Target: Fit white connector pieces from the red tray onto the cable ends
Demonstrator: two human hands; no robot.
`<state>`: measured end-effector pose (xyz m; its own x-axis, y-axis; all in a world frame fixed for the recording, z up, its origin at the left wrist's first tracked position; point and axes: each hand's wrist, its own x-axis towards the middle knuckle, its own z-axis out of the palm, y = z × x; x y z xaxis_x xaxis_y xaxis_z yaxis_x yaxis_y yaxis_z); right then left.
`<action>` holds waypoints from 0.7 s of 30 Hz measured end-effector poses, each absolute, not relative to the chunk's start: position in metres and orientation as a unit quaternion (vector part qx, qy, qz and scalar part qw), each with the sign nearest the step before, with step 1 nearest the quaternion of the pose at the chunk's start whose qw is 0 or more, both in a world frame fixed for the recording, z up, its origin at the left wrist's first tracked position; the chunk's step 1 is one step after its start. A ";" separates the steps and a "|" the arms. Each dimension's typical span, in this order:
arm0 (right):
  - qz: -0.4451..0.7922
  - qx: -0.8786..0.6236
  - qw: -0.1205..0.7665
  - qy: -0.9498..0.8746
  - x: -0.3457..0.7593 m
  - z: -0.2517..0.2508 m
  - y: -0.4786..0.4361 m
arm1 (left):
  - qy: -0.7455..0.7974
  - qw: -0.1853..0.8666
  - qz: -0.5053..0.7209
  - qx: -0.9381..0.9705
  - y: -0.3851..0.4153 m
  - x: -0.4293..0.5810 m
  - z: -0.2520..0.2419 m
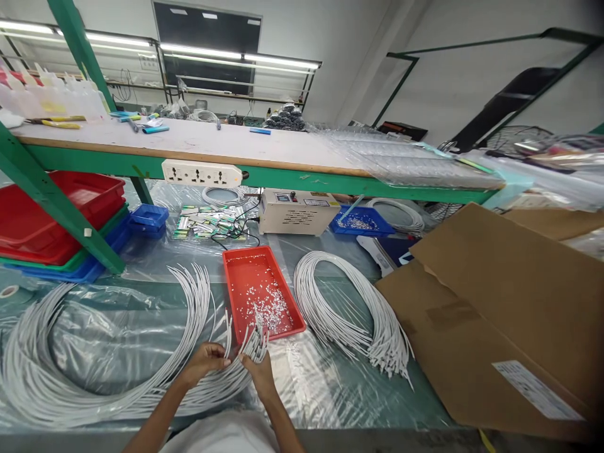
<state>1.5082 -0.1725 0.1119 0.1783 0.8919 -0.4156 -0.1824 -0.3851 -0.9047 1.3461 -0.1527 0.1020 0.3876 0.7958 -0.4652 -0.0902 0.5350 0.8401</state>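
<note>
My right hand [261,372] is closed round the ends of a bundle of white cables [256,343], just in front of a red tray [229,286]. To its left, my left hand [206,363] pinches a few white cable ends [229,333] that stand upright between its fingers and thumb. The cables belong to a large loose coil [35,377], which sweeps round the left of the table; its other ends [198,289] point up beyond my left hand. Small white and silvery bits [268,305] are scattered inside the red tray, mostly toward its near right part.
A second white cable coil [314,302] lies right of the tray, beside an open cardboard box [509,302]. Behind stand a beige machine [299,212], a blue tray [352,228] and green-and-white strips [207,221]. Stacked bins [70,214] sit left, under a shelf [236,141] with a power strip [202,173].
</note>
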 end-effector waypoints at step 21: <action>0.576 -0.606 0.465 -0.290 1.508 0.117 -0.171 | 0.470 0.746 0.297 0.367 -0.155 1.347 0.100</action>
